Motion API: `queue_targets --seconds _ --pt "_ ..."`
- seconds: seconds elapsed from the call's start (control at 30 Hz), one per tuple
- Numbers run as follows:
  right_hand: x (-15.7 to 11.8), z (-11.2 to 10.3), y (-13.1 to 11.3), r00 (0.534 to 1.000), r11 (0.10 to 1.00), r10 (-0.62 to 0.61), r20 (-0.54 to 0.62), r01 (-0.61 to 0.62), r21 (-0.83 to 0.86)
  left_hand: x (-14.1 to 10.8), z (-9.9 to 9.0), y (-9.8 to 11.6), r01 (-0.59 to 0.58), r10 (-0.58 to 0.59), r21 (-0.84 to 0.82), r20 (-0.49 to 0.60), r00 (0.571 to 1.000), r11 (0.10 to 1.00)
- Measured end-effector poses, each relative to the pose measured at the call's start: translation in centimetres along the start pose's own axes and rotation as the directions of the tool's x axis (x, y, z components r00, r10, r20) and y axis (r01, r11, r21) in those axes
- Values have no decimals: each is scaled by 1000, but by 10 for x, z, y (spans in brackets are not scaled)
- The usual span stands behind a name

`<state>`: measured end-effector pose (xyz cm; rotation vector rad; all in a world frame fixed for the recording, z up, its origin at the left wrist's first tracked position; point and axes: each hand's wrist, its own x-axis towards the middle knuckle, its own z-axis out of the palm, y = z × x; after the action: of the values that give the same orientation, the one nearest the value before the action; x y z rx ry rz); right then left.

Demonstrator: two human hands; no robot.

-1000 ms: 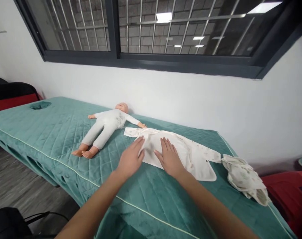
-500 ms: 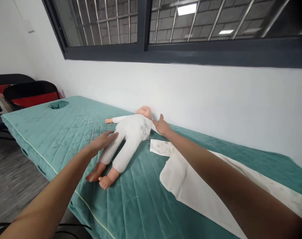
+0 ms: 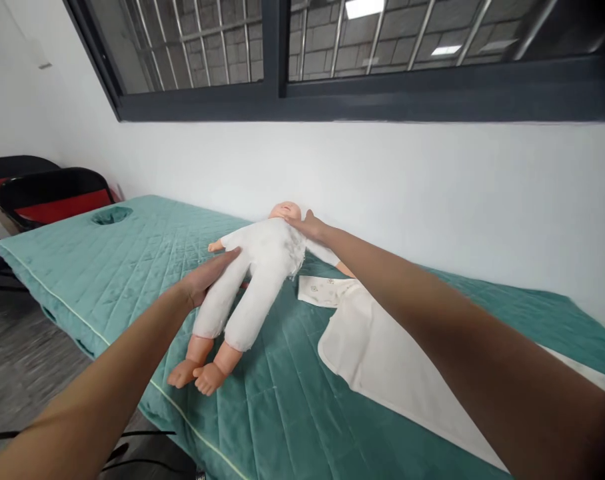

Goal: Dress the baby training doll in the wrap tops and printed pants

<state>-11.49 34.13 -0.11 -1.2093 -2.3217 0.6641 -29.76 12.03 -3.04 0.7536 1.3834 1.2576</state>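
A baby doll (image 3: 262,257) with a white cloth body and bare plastic feet lies face up over the bed, its head toward the wall. My left hand (image 3: 210,277) is closed around its hip and upper thigh, thumb on top; the other fingers are mostly hidden beneath. At the doll's neck and shoulder, my right hand (image 3: 310,227) holds on with its thumb raised, and some fingertips cannot be made out. Below my right forearm is a spread white baby garment (image 3: 367,340) with a small-patterned sleeve (image 3: 317,291).
The bed has a green quilted cover (image 3: 292,400) with a round hole (image 3: 111,215) at its far left end. A white wall (image 3: 382,180) and a dark window frame (image 3: 332,103) stand behind it. Folding chairs (image 3: 55,193) are at the left. Black cables (image 3: 147,433) run below.
Both hands have closed in on the doll, the left under its thigh and the right to its neck. The doll looks slightly raised, with head higher and feet nearer.
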Motion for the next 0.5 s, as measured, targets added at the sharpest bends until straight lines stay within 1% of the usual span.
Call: queue_targets --seconds 0.07,0.13,0.17,0.23,0.3,0.4,0.43,0.5 --pt "-15 -28 -13 999 999 25 22 -26 46 -18 14 12 -42 42 -2 31 999 999" --pt "-34 -62 -22 998 995 56 14 -57 78 -36 36 23 -88 89 -7 64 994 996" --pt "-45 -80 -23 998 996 57 -11 -57 73 -45 51 27 -118 119 -14 77 990 993" --pt "-71 -114 -18 997 999 41 -59 -39 30 -61 85 27 -181 183 -28 113 977 983" --pt "-103 -143 -3 996 999 26 -86 -28 -21 -75 126 17 -238 242 -43 159 957 970" --pt "-158 -172 34 994 997 50 -93 -55 -48 -89 190 -14 -275 274 -36 257 926 961" --pt "-177 -178 49 992 996 74 -106 -80 -50 -92 211 -27 -292 281 -2 278 919 956" --pt "-213 -185 79 967 977 192 -167 -205 -65 -96 247 -51 -364 320 92 311 895 927"
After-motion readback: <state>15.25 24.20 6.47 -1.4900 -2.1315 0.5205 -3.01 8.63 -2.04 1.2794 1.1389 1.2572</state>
